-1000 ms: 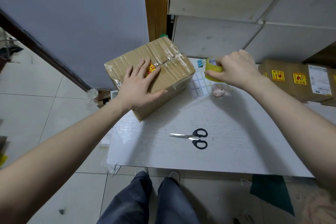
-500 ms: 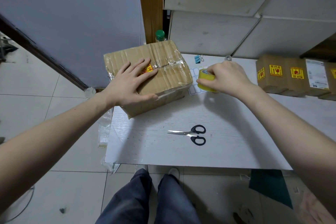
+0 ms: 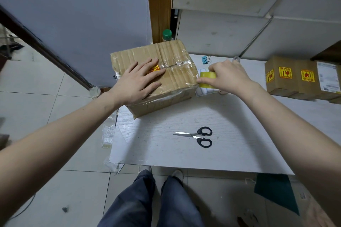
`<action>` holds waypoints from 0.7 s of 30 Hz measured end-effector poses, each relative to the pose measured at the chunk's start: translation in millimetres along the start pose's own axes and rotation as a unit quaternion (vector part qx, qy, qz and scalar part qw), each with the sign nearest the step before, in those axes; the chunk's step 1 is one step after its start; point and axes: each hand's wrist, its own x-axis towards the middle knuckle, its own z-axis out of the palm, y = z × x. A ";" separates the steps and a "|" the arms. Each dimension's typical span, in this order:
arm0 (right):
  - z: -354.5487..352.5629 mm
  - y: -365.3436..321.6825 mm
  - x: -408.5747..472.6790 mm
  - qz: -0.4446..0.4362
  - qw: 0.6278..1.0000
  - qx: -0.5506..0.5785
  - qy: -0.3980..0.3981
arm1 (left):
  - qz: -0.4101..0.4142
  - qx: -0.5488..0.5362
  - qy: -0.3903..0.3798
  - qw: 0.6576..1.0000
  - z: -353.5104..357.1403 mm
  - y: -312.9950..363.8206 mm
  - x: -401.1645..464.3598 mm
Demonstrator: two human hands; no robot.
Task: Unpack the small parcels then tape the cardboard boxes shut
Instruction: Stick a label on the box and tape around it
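Note:
A brown cardboard box (image 3: 171,55), wrapped in old clear tape, stands at the back left of the white table (image 3: 239,143). My left hand (image 3: 137,81) presses flat on its top, fingers spread over a red and yellow sticker. My right hand (image 3: 227,76) grips a yellow roll of tape (image 3: 207,79) and holds it against the box's right top edge. Black-handled scissors (image 3: 198,135) lie shut on the table in front of the box.
Several small brown parcels (image 3: 287,77) with yellow stickers stand at the table's right back. A blue binder clip (image 3: 205,59), a label sheet (image 3: 203,91) and a green-capped bottle (image 3: 167,35) lie behind the box. Large grey cartons are stacked behind the table.
My right hand has carried the tape roll leftward until it meets the box's right edge. My left hand has stayed flat on the box top.

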 end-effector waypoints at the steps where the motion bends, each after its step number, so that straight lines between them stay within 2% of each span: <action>1: 0.1 -0.2 0.5 0.003 1.000 0.001 -0.006 | 0.005 -0.001 0.007 1.000 -1.5 1.7 0.1; 3: -1.5 -0.8 2.6 0.009 1.000 0.004 -0.018 | 0.053 0.014 0.052 0.997 -5.7 8.0 -0.2; 5: -4.7 -2.4 4.4 0.010 1.000 0.009 -0.026 | 0.136 0.030 0.096 0.986 -6.2 18.0 -1.3; 8: -8.7 -3.6 6.2 0.010 0.999 0.011 -0.034 | 0.200 -0.003 0.069 0.977 5.1 41.1 -2.6; 11: -9.8 -4.6 7.0 0.012 0.999 0.018 -0.047 | 0.187 -0.015 0.032 0.982 21.4 55.6 -2.1; 17: -10.9 -3.4 12.9 0.027 0.992 0.084 -0.090 | 0.133 0.113 0.093 0.980 34.7 64.9 14.1; 21: -7.0 -5.0 18.7 0.069 0.986 0.122 -0.092 | 0.106 0.140 0.073 0.982 32.7 67.1 28.3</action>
